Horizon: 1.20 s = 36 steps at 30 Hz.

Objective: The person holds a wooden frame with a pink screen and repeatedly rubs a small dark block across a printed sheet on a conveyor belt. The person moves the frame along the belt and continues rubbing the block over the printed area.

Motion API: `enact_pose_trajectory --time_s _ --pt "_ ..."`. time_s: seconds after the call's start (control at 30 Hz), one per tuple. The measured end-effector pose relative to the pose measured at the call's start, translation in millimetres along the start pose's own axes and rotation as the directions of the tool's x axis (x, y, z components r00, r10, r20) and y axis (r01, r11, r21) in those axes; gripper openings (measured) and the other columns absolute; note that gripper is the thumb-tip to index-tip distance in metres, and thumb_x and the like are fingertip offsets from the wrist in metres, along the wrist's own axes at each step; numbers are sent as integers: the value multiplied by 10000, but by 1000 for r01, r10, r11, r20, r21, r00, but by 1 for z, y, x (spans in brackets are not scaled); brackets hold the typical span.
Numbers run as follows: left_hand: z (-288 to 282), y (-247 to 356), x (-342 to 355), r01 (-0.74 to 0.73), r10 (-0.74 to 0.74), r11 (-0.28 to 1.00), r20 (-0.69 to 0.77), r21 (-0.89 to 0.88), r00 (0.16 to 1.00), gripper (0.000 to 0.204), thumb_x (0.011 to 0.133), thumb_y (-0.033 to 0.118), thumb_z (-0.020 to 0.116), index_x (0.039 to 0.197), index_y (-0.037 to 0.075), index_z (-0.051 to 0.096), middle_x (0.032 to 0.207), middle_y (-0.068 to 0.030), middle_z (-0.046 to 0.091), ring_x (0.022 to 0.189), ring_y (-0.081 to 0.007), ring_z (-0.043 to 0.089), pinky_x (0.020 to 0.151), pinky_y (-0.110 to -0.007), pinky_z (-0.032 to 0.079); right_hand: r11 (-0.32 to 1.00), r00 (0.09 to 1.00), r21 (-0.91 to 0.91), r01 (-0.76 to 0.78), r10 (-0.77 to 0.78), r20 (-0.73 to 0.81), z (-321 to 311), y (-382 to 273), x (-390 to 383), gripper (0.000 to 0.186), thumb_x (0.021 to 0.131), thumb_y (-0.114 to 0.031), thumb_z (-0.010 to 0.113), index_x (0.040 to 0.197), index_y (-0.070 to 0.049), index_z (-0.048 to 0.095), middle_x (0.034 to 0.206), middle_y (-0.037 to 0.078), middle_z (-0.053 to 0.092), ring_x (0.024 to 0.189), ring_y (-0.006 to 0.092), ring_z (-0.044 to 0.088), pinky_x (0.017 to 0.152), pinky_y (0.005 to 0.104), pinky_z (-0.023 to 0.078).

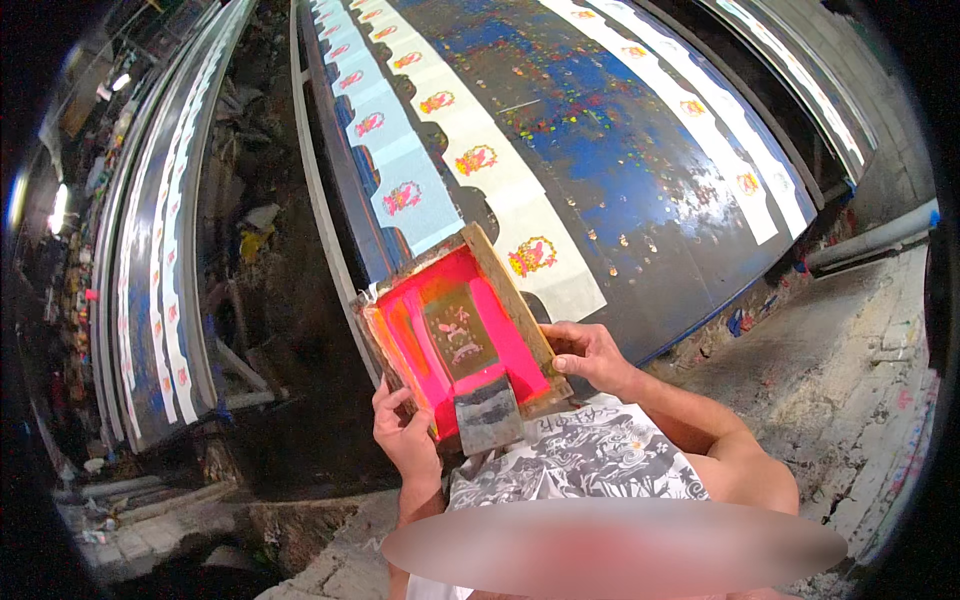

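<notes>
Between my two hands is a wooden-edged screen printing frame, tilted over the near end of the long printing table. Bright pink and orange ink coats its inside around a darker stencil patch. My left hand grips the frame's lower left side, and my right hand closes on its lower right side. A grey, flat-bladed squeegee rests at the frame's near edge, overhanging toward my body. The frame covers the near end of a pale blue strip printed with pink motifs.
Beside it, a cream strip carries red and yellow motifs. White printed strips lie farther right on the blue-stained, dark printing table. Another long table stands to the left, across a dark gap. A pipe runs at the right.
</notes>
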<state>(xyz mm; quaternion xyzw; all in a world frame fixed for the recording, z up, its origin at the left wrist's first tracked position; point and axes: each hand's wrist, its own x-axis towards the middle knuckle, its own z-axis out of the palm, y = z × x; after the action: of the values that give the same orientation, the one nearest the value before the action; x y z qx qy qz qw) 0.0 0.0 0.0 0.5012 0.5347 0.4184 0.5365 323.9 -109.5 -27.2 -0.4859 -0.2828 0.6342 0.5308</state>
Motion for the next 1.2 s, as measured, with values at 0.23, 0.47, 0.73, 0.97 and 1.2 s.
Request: enact_pose_trajectory --time_s 0.23,0.47,0.73,0.97,1.2 --pt "-2 -8 -3 11 -15 997 -52 -72 999 380 810 -177 697 1147 -1 716 1706 -200 551 1534 -309 583 1278 -447 458 998 998 -13 -55 55 -6 9 -21 -4 772 1018 -304 893 1609 91 591 1453 149 750 1312 200 713 1169 392 549" --pt "18 -5 -4 15 -18 999 -53 -46 998 388 805 -147 724 1161 4 753 1683 -215 559 1518 -301 593 1262 -435 470 998 999 -59 -38 36 -35 -11 -29 -10 800 1003 -318 906 1614 89 590 1488 155 737 1336 209 705 1195 405 534" --pt "113 5 -11 66 -65 998 -63 19 996 372 817 -137 733 1159 7 759 1717 -206 521 1468 -274 625 1226 -420 497 999 999 22 -39 39 -20 -100 -60 -21 775 1008 -305 901 1594 104 602 1499 155 735 1339 210 705 1188 412 543" --pt "212 6 -43 69 -71 997 -134 -14 989 364 837 -158 733 1164 -1 757 1721 -207 505 1464 -268 626 1197 -407 514 999 999 -38 31 -29 43 -201 -90 -32 787 1000 -384 904 1573 85 636 1452 142 765 1316 217 725 1181 413 548" --pt "228 25 -47 55 -62 996 -93 -75 994 366 857 -190 698 1185 -29 717 1767 -247 447 1486 -300 615 1183 -417 547 998 999 69 9 -13 47 -213 -86 -37 719 1013 -268 884 1581 88 624 1469 138 755 1311 198 726 1188 404 549"
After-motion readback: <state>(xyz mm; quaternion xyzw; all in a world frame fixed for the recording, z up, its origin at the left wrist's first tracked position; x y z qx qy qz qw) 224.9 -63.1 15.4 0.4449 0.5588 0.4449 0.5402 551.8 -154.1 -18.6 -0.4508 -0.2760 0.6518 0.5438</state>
